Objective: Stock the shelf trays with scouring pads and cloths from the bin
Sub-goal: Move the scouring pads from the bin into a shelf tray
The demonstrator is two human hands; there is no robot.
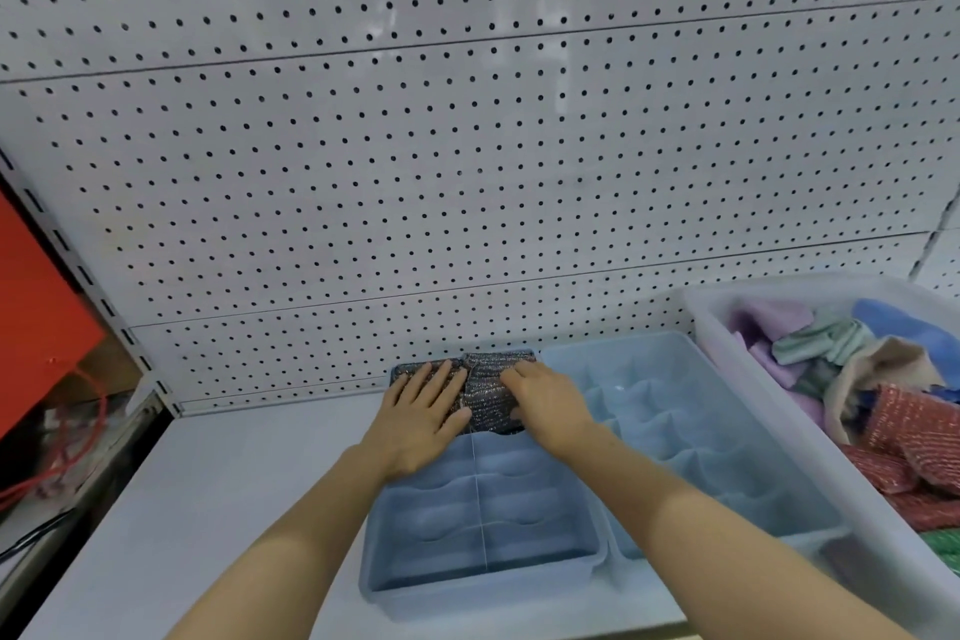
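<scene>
Two blue divided trays sit side by side on the white shelf. The left tray (395, 551) holds dark grey glittery scouring pads (485, 392) in its far compartments. My left hand (423, 413) lies flat on the left pad with fingers spread. My right hand (545, 403) presses on the right pad, its fingers bent down at the pad's far end. The right tray (727, 457) has nothing in its compartments. A clear bin (698, 307) at the right holds red scouring pads (909, 437), a green one, and purple, green and beige cloths (826, 343).
A white pegboard wall (467, 146) rises right behind the trays. The shelf surface (208, 509) stretches out left of the trays. At the far left stand a slotted upright, a red panel (36, 301) and red cables below.
</scene>
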